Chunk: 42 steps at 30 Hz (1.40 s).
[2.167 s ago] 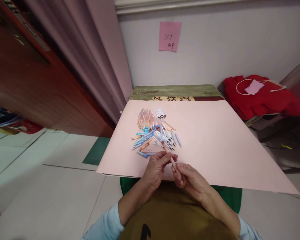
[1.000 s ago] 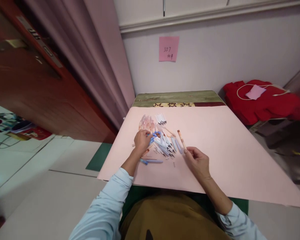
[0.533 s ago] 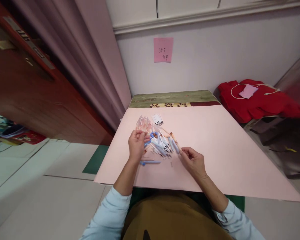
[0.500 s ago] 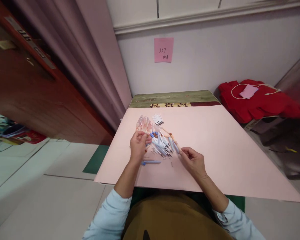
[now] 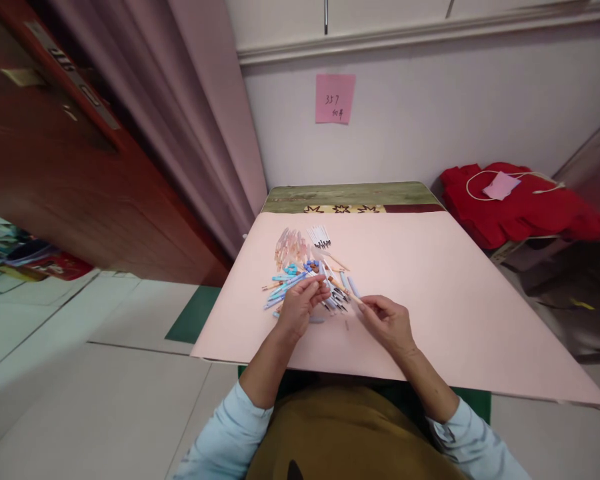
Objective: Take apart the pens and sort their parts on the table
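My right hand [image 5: 389,325] pinches the near end of a slim peach-coloured pen [image 5: 347,291] with a brown band, which slants up and left. My left hand [image 5: 303,305] is closed in a pinch near the pen's far end; whatever its fingertips hold is too small to make out. Under and behind the hands lies a pile of pen parts. Blue and teal pen barrels [image 5: 279,291] are on its left. Small blue pieces [image 5: 311,266] sit in the middle, and black-tipped white refills [image 5: 339,303] lie partly behind my left hand.
Clear pinkish pen parts [image 5: 290,248] and a neat row of white refills [image 5: 320,237] lie at the back of the pink-covered table [image 5: 445,300]. A red cloth [image 5: 525,207] with a white cable is off to the right. A wooden door [image 5: 80,167] and curtain stand left.
My left hand has moved right and slightly down, closer to the pen's far end, uncovering teal and blue pens on the left. My right hand stays nearly still with the pen.
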Available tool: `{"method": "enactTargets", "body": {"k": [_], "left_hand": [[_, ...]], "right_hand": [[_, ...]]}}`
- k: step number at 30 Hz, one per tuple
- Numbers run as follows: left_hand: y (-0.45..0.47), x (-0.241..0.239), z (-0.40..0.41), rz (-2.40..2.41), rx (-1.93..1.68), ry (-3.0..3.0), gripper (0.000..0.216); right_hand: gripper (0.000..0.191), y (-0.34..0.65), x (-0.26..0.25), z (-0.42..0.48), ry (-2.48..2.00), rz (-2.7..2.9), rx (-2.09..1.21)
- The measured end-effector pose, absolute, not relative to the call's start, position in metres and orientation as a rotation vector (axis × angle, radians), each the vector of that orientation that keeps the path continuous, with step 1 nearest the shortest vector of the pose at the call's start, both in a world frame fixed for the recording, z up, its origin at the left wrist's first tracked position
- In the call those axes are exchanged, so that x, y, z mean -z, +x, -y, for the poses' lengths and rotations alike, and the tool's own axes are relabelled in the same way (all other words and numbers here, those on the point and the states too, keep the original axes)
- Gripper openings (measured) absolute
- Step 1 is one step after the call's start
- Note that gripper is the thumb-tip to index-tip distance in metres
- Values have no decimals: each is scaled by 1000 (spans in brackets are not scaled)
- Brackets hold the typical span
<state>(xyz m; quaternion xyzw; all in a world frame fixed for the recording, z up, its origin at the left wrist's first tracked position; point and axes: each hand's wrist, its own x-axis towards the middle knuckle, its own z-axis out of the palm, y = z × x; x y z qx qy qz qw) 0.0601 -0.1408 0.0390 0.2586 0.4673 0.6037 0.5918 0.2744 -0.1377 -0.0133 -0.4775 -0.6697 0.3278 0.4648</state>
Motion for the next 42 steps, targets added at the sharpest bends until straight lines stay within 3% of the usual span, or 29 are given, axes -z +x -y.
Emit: {"method": "enactTargets", "body": {"k": [42], "left_hand": [[44, -48, 146, -1410, -1456, 1313, 22]], "right_hand": [[19, 275, 10, 141, -1102, 1772, -796]]}}
